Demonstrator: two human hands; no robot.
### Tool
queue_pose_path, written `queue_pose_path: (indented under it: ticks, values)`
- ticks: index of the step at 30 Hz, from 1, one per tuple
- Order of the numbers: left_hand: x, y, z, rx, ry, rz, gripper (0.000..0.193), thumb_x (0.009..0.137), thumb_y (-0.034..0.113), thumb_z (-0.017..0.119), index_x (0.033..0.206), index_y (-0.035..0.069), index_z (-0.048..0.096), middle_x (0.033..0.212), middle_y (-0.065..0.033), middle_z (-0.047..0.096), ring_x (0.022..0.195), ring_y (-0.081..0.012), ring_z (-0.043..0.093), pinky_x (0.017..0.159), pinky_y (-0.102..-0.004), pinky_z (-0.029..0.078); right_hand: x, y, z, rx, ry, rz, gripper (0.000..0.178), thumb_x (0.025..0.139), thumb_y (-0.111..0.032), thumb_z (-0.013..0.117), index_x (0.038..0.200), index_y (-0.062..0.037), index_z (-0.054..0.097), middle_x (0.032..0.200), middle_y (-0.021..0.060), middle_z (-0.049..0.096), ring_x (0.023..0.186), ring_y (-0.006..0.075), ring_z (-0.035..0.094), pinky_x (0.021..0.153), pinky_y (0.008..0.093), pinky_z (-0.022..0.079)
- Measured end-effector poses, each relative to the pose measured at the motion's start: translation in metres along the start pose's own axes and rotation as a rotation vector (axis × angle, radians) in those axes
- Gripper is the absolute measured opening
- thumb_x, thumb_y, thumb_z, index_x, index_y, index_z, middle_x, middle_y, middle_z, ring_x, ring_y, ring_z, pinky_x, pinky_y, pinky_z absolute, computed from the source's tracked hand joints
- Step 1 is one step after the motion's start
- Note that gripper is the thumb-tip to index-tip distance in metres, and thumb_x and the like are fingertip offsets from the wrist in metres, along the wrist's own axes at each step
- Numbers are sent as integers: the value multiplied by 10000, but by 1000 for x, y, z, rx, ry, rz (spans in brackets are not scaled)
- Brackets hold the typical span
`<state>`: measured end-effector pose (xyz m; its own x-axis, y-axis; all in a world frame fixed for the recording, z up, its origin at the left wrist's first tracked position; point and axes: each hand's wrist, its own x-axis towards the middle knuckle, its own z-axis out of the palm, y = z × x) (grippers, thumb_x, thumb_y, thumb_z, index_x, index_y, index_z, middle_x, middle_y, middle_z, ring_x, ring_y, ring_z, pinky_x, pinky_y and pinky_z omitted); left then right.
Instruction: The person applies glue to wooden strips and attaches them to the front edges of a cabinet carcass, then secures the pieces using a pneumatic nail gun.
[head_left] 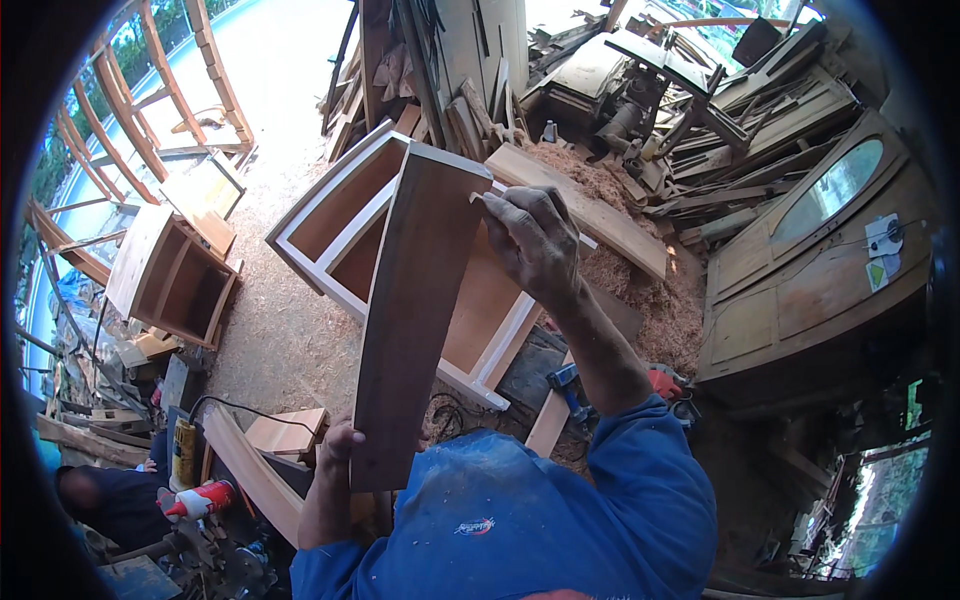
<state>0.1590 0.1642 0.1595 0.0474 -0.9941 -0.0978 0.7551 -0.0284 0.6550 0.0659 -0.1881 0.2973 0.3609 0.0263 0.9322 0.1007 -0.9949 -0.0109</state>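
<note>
Fingers (508, 216) of the right hand (538, 240) are pinched on a thin pale sliver (475, 196) by a long, dark-brown wooden panel (422, 300), gripped low by the left hand (338, 446), before a white-edged wooden frame (345, 200).

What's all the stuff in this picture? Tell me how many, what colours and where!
Wooden panel: one, dark brown, centre
Small scrap: one, tan, right fingertips
Open cabinet frame: one, brown with white edges, behind panel
Small cabinet: one, brown, left
Curved frames: several, brown, upper left
Thick plank: one, light brown, right of centre
Lumber: uncountable, brown-grey, upper right
Machine: one, grey, upper right
Door-like piece with oval pane: one, brown, right
Shavings: uncountable, pinkish, floor
Drill: one, blue, beside right forearm
Bottle: one, red-white, lower left
Shirt: one, blue, bottom
Left hand: one, panel's lower end
Right hand: one, panel's upper corner
</note>
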Motion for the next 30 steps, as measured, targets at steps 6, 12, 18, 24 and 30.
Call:
queue_pose_path:
  ticks: [6, 12, 18, 24, 30]
  values:
    - [-9, -6, -8, -37, 71, -15, 1014, 687, 405, 795, 1424, -168, 396, 1154, -339, 626, 1034, -428, 687, 884, -534, 599, -20, -18, -2, 83, -83, -34, 401, 737, 6, 793, 1129, -5, 708, 970, 75, 622, 884, 252, 624, 795, 385, 537]
    - [-13, -9, -9, -22, 71, 1, 1011, 677, 399, 798, 1410, -178, 409, 1132, -336, 634, 1027, -427, 690, 892, -530, 596, 0, -10, -11, 84, 19, 71, 324, 758, 4, 800, 1071, -22, 725, 965, 83, 644, 865, 254, 629, 765, 381, 542]
    - [-6, 6, 35, 22, 90, 9, 1015, 697, 474, 779, 1391, -181, 434, 1100, -326, 648, 975, -406, 704, 859, -483, 604, 6, 0, -7, 16, -20, 1, 298, 774, 27, 788, 1063, -13, 723, 965, 83, 653, 848, 257, 635, 744, 377, 544]
    - [-8, 2, 47, 41, 151, 62, 1019, 711, 556, 753, 1384, -153, 464, 1052, -286, 665, 916, -346, 714, 792, -414, 609, -15, -30, 2, 113, -69, -36, 348, 766, 11, 804, 1101, -9, 714, 946, 77, 632, 844, 242, 627, 753, 376, 534]
    - [-8, 4, 59, -5, 318, 60, 1045, 697, 617, 738, 1398, -113, 478, 1024, -250, 670, 871, -313, 703, 744, -425, 602, -43, -53, 12, 276, -241, -29, 371, 764, 20, 782, 1128, -24, 718, 967, 69, 633, 854, 240, 632, 772, 378, 552]
